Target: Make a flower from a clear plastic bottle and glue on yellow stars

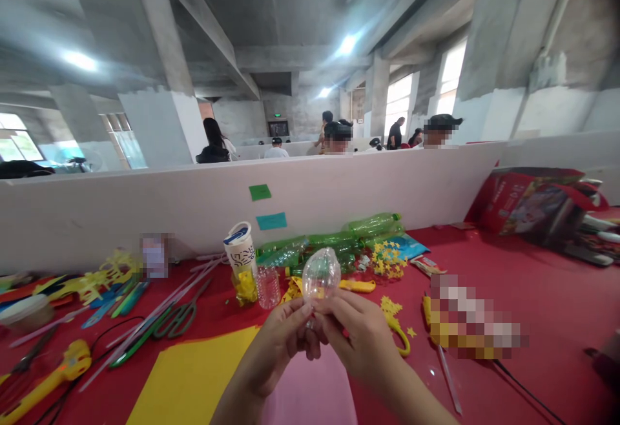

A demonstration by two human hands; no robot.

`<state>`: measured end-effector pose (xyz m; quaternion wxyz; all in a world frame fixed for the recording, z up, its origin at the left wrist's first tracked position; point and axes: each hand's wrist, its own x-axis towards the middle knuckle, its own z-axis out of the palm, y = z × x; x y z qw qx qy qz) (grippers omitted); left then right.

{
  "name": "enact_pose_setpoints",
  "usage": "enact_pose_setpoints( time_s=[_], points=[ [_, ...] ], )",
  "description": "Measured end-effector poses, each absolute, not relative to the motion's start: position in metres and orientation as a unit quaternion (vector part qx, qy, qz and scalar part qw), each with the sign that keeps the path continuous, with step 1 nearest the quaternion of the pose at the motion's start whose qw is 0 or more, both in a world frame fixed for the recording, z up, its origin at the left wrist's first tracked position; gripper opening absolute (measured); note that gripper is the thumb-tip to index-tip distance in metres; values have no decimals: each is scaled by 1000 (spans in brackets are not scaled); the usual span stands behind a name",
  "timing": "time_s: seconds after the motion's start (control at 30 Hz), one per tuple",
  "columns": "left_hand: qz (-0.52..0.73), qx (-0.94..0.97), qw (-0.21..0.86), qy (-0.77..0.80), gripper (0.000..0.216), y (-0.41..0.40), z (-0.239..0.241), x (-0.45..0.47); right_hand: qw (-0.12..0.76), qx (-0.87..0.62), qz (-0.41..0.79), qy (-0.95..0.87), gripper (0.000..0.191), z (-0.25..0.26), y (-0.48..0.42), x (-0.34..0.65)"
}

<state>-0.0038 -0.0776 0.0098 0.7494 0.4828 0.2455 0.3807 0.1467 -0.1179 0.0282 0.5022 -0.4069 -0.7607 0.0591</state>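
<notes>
A clear, rounded plastic piece [322, 273], which looks cut from a bottle, is held up over the front middle of the table. My left hand [285, 334] pinches its lower edge, thumb and fingers closed. From the other side my right hand [356, 325] grips the same lower edge with its fingertips. Fingers hide the bottom of the piece. Beneath the hands is a smooth pink surface [312, 393]. Yellow sheets [188, 373] lie left of it, and a yellow scissor handle [402, 341] shows just beyond my right hand.
Green plastic bottles [372, 225] lie along the white partition [145, 212]. Before them stand a paper cup [241, 247] and a clear pink container [268, 288]. Yellow stars [387, 260] are piled nearby. Scissors [181, 318] and a yellow glue gun [53, 373] lie left, bags [527, 202] right.
</notes>
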Motion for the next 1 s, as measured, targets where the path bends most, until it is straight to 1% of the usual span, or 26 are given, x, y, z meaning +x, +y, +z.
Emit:
enact_pose_setpoints(
  time_s=[0.07,0.2,0.3,0.43,0.67,0.73,0.8,0.93,1.0],
  points=[
    [379,483,752,241,24,-78,10,-4,500,-411,61,-760,17,27,-117,147],
    [369,485,758,232,20,-80,13,-3,493,-425,83,-755,15,28,-116,149],
    [370,479,762,228,19,-80,15,-3,488,-441,63,-751,13,30,-116,148],
    [374,466,769,226,23,-80,15,-2,485,-444,53,-752,13,30,-116,147],
    [418,441,755,247,23,-79,16,-3,449,-448,56,-771,11,30,-118,143],
    [427,442,752,238,23,-78,17,-3,443,-439,62,-779,14,32,-119,144],
    [433,440,752,231,23,-77,15,-4,452,-425,73,-780,17,36,-121,148],
    [437,433,751,240,22,-74,11,-5,490,-438,98,-747,12,43,-121,160],
    [435,433,753,237,22,-75,10,-6,495,-450,107,-736,13,44,-121,163]
  ],
)
